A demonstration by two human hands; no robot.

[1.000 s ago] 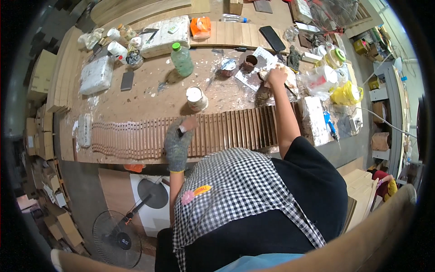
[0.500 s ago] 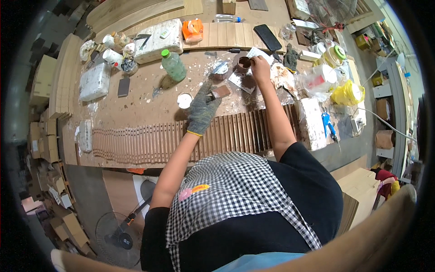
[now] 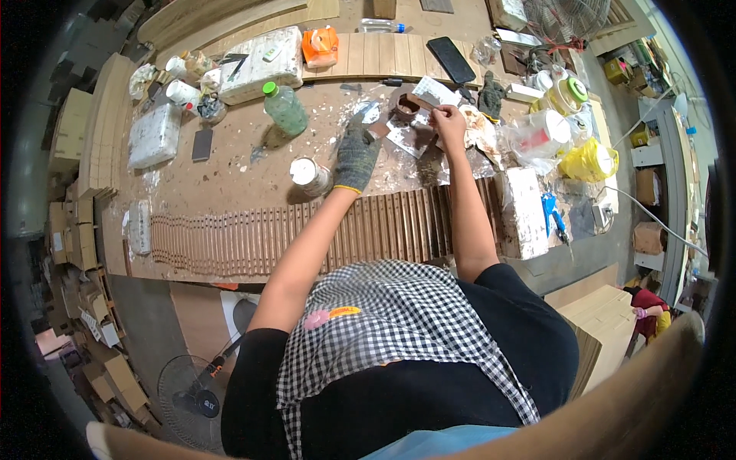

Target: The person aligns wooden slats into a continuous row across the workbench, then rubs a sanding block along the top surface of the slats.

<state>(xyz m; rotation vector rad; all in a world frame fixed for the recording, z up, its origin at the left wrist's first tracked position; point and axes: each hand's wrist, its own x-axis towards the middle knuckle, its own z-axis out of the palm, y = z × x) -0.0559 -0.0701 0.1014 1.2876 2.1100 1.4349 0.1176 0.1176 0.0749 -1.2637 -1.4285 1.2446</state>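
Far left of the tabletop [image 3: 230, 172]: white wrapped block [image 3: 154, 136], flat, with a dark flat rectangle [image 3: 202, 143] just beside it at 3 o'clock. Near edge: long row of wooden slats [image 3: 253, 241], the row running 9 to 3 o'clock, each slat's long axis pointing 12 to 6 o'clock. At 12 o'clock of the row's middle: green plastic bottle [image 3: 285, 107], green cap, tilted toward 11 o'clock; behind it a large white packet [image 3: 261, 65] and an orange pouch [image 3: 320, 44]. Small white-topped can [image 3: 308, 175], upright, just beside the wrist of the left hand [image 3: 356, 152] at 9 o'clock. Left hand: grey glove, yellow cuff, fingers pointing to 12 o'clock; grip closed on a small brown wooden piece [image 3: 378, 130] at the fingertips; the piece is too small to read its long axis. Small brown cup [image 3: 405, 107], at 1 o'clock of the glove, near but apart. Right hand [image 3: 448, 126]: bare; grip pinched narrow on a flat brown slip [image 3: 424, 100] whose long axis runs 10 to 4 o'clock, free end toward 10 o'clock, over the cup. Under both hands: crumpled foil sheets [image 3: 406, 142], stained. Farther at 12 o'clock: black phone [image 3: 451, 59], long axis 11 to 5 o'clock. Right end: white block [image 3: 525, 211], long axis 12 to 6 o'clock; clear bag [image 3: 537, 134]; yellow roll [image 3: 586, 161].
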